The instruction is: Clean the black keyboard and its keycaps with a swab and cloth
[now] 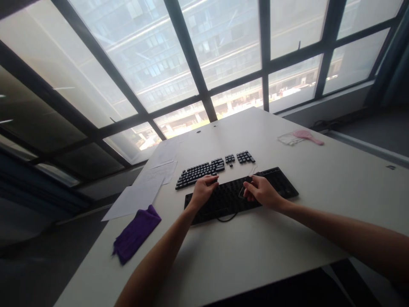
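A black keyboard [281,181] lies on the white table [243,251] in front of me. Behind it, rows of loose black keycaps [196,172] are laid out in the keyboard's pattern, with two smaller groups [245,157] to their right. My left hand [202,192] rests at the keyboard's upper left, fingers curled in a pinch on a small dark keycap. My right hand [262,192] hovers over the middle of the keyboard, fingers closed on a thin wire keycap puller [251,172].
A purple cloth [136,233] lies at the table's left front. White paper sheets [140,192] sit at the left edge. A pink hairbrush [308,136] and a clear plastic bag [287,138] lie at the far right. Large windows stand behind the table.
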`<act>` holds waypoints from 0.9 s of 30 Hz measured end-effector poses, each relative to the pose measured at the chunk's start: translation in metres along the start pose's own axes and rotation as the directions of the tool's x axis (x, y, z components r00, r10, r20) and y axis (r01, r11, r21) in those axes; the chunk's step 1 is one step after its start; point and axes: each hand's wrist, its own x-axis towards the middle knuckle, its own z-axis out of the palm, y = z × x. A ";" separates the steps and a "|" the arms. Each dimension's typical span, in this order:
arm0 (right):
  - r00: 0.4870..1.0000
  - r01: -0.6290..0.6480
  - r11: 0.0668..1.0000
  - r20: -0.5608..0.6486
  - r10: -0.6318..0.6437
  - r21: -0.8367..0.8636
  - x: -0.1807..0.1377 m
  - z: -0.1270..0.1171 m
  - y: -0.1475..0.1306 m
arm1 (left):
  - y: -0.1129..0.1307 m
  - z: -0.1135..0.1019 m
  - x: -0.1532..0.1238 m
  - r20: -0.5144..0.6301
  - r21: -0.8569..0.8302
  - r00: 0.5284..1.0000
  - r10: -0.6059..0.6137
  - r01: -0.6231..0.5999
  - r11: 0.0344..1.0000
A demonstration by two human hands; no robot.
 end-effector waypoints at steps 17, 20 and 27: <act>1.000 0.027 1.000 0.015 -0.027 -0.006 0.001 0.000 0.002 | -0.031 0.009 0.074 0.168 0.519 0.967 0.193 -0.254 0.817; 1.000 0.023 1.000 0.016 -0.023 -0.011 0.001 -0.001 0.002 | -0.034 0.007 0.075 0.200 0.561 0.961 0.192 -0.273 0.781; 1.000 0.015 1.000 0.013 -0.015 -0.010 0.001 -0.001 -0.001 | -0.042 0.008 0.078 0.215 0.578 0.957 0.194 -0.285 0.765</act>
